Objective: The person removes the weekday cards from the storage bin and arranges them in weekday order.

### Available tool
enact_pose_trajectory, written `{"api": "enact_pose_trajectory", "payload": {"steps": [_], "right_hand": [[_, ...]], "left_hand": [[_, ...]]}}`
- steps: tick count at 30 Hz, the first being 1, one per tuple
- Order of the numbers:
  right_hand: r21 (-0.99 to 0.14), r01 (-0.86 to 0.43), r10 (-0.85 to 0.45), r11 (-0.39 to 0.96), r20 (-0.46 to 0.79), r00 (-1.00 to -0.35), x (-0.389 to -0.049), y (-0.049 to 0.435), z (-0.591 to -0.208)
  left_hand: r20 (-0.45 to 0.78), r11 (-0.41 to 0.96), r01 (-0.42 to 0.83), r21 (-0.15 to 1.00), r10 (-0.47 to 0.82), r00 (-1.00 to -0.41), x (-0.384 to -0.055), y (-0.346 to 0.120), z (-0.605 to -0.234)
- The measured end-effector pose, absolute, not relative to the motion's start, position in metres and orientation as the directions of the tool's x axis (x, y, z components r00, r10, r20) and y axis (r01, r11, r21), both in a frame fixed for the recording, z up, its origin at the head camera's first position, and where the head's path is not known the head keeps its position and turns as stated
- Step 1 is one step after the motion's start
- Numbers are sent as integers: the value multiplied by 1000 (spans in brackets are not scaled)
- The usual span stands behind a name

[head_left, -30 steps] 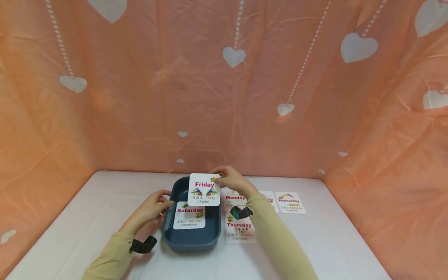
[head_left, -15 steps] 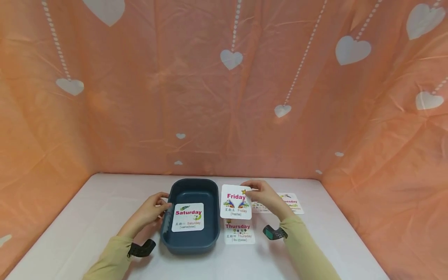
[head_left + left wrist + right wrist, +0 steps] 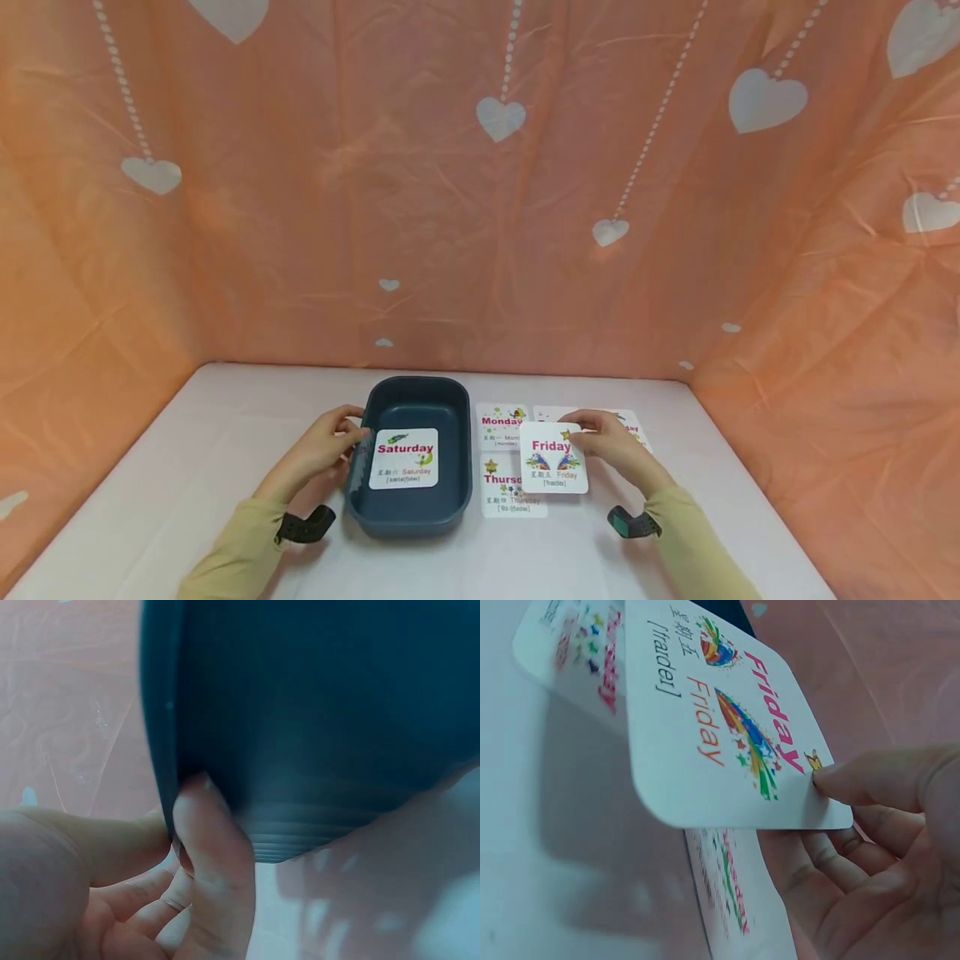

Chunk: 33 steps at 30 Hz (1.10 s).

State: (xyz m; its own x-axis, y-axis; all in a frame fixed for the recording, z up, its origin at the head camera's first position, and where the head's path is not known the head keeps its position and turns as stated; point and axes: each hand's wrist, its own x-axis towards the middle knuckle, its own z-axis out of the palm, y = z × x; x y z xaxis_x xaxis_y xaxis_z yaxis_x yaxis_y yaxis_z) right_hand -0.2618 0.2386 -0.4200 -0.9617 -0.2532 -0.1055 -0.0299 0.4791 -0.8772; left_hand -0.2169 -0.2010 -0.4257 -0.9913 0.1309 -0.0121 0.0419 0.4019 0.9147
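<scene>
My right hand (image 3: pixel 611 442) pinches the white Friday card (image 3: pixel 553 471) by its upper right corner, thumb on the printed face. The card hangs above the table, covering part of the Thursday card (image 3: pixel 501 504). In the right wrist view the Friday card (image 3: pixel 682 750) tilts over the table, with its shadow below. My left hand (image 3: pixel 327 442) pinches the left rim of a dark blue tray (image 3: pixel 418 518) between thumb and fingers, as the left wrist view of the tray wall (image 3: pixel 300 712) shows. A Saturday card (image 3: pixel 405 473) lies in the tray, near its left wall.
Behind the Friday card, a Monday card (image 3: pixel 498 433) lies right of the tray. Further right are a mostly hidden card (image 3: pixel 551 412) and another (image 3: pixel 633 421) partly behind my right hand. An orange curtain (image 3: pixel 435 208) with hearts encloses the white table (image 3: pixel 225 417).
My right hand has carried the Friday card rightward, from above the tray to over the Thursday card's right part. My left hand has stayed on the tray rim.
</scene>
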Motion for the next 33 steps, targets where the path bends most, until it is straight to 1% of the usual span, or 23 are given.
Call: {"api": "enact_pose_trajectory", "payload": {"steps": [3, 8, 18, 23, 28, 33], "right_hand": [[-868, -30, -231, 496, -98, -968, -260, 247, -422], [-879, -3, -191, 476, -101, -976, -255, 261, -424], [-872, 73, -131, 484, -155, -979, -249, 278, -432], [-869, 64, -137, 490, -149, -979, -248, 283, -437], [-879, 51, -167, 474, -147, -975, -246, 285, -441], [-895, 65, -186, 442, -163, -969, -245, 285, -445]], "left_hand": [[-21, 412, 30, 911, 118, -993, -218, -202, -426], [-45, 414, 4, 910, 110, -993, -217, -201, -424], [-52, 411, -4, 911, 104, -993, -216, -200, -423], [-48, 412, 0, 911, 106, -993, -217, -199, -423], [-46, 413, 2, 911, 106, -993, -216, -199, -422], [-37, 419, 13, 908, 110, -993, -215, -199, -422]]}}
